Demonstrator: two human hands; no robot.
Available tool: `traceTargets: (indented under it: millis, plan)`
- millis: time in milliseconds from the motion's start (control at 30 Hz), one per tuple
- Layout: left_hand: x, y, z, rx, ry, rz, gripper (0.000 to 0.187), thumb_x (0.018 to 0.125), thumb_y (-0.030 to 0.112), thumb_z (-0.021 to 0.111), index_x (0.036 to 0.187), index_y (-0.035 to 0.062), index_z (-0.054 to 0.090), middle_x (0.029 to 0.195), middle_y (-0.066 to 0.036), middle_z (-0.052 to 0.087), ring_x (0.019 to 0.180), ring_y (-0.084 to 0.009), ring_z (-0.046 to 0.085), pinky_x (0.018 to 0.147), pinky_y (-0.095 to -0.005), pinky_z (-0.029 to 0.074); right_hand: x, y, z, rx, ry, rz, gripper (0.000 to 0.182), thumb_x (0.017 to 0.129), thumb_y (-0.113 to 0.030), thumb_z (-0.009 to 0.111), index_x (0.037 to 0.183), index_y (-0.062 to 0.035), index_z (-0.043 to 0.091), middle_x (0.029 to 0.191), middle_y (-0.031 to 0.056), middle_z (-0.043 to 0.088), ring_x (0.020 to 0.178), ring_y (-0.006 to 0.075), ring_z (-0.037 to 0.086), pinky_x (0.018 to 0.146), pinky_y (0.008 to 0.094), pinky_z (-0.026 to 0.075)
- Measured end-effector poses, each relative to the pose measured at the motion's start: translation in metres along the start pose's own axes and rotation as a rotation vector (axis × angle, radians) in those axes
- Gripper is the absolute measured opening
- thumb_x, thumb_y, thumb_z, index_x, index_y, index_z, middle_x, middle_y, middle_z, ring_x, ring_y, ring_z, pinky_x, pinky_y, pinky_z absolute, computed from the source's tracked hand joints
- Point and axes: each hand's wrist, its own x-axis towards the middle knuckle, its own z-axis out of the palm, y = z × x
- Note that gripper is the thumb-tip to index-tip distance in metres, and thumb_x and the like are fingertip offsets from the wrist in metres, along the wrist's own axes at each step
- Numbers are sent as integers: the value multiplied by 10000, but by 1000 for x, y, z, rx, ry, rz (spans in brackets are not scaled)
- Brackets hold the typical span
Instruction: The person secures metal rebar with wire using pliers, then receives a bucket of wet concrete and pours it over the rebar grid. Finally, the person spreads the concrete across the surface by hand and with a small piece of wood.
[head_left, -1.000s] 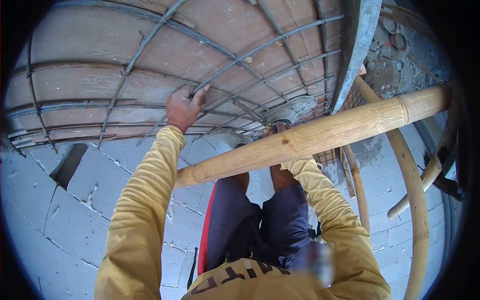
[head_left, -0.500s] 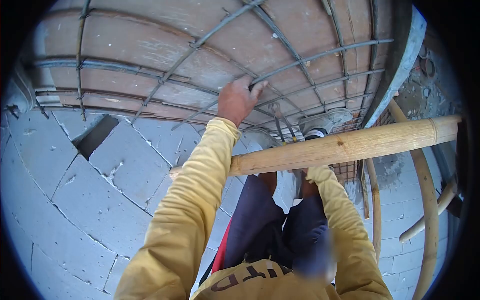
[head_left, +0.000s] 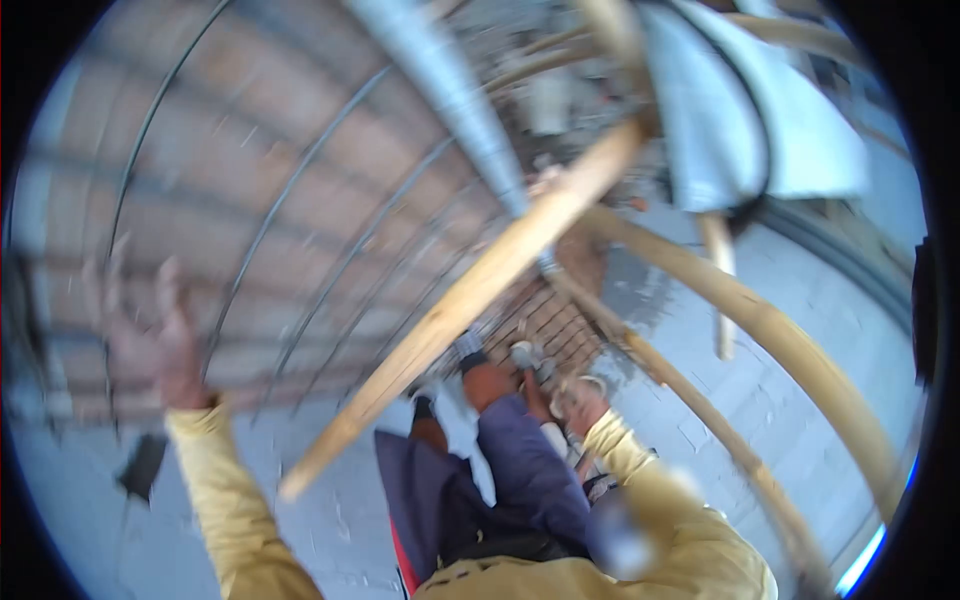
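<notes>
The left hand (head_left: pixel 150 340) is spread wide, its fingers parted and blurred, in front of the steel mesh (head_left: pixel 272 213); whether a bar is touched cannot be told. The mesh is set behind and beyond that hand, with a brownish panel (head_left: pixel 270 100) seen through it. The right hand (head_left: pixel 588 405) is held low beside the dark shorts (head_left: pixel 520 450); it is too blurred for its grip, or anything held, to be made out. The space between the hands is crossed by a bamboo pole (head_left: pixel 470 300). Below the left hand, a dark gap (head_left: pixel 143 467) is seen. The step in hand is judged to be a reach at the mesh; for a bar to be grasped, the spread fingers would need to be brought around it and closed.
</notes>
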Motion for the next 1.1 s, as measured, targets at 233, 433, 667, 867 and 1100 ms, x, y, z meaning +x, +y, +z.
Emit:
traceTargets:
  millis: [233,433,667,867,1100]
  plan:
    - [38,-29,46,375,-66,-60,700,905,430,639,1489,153,370,1534,-188,324,1414,-367,301,1141,-490,272,34,-140,-140,780,393,337,462,892,-203,700,1315,-61,581,1138,117,677,1051,197,627,924,348,478]
    - [37,-27,25,324,-198,-10,744,890,402,652,1513,165,323,1541,-214,297,1405,-404,301,1139,-501,275,57,-126,-186,813,303,363,343,941,-292,640,1195,-62,662,1072,113,694,984,183,640,893,334,484]
    - [50,-21,3,163,-386,-78,738,896,304,670,1513,116,310,1544,-249,263,1420,-406,268,1159,-462,248,81,-98,-281,234,821,160,269,911,-292,657,855,-30,652,840,138,554,774,262,560,682,368,461]
    - [67,47,-3,-22,-338,-141,716,891,312,676,1477,54,355,1496,-241,355,1393,-391,330,1130,-463,301,151,-96,-403,118,750,88,440,841,-431,699,922,1,693,805,157,684,722,232,642,683,343,502]
    - [88,244,6,-721,-562,-219,675,893,334,688,1401,-28,431,1417,-214,474,1336,-336,430,1105,-435,336,218,-78,-410,-277,438,288,335,830,-286,721,1065,-52,674,1075,168,659,977,388,643,854,416,524]
